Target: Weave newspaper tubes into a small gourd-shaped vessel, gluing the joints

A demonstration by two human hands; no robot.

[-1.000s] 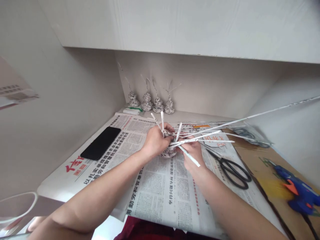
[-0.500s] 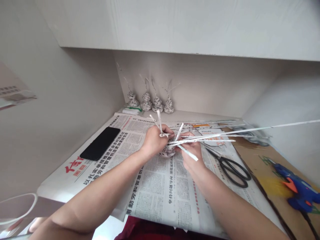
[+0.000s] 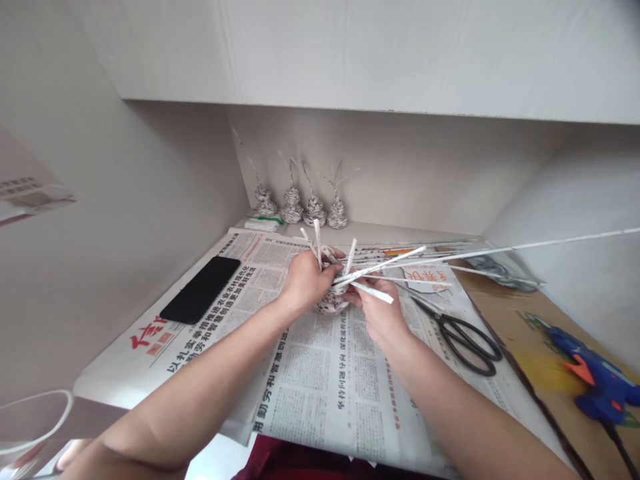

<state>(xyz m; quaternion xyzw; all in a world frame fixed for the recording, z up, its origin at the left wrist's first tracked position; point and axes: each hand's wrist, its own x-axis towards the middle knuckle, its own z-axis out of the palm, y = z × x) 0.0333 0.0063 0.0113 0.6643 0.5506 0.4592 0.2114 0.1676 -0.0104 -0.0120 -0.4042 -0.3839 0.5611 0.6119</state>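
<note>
Between my hands is a small woven paper gourd (image 3: 332, 304), its rounded bottom showing over the newspaper. Rolled paper strips (image 3: 383, 265) stick out of its top, some upright and others fanning to the right; one long strip (image 3: 550, 244) runs off past the right edge. My left hand (image 3: 310, 277) is closed on the gourd's left side, thumb on the strips at the top. Against the right side, my right hand (image 3: 379, 303) is closed with its fingertips at the weave, under the strips. What its fingers pinch is partly hidden.
Several finished woven gourds (image 3: 315, 212) stand along the back wall. A black phone (image 3: 201, 290) lies left on the newspaper (image 3: 310, 393). To the right are black-handled scissors (image 3: 467, 340), loose paper strips, and a blue glue gun (image 3: 595, 370) on cardboard (image 3: 493, 300).
The strips on top have shifted, one now pointing up and right. My left thumb has moved down onto the strips, and my right hand has turned slightly beneath them.
</note>
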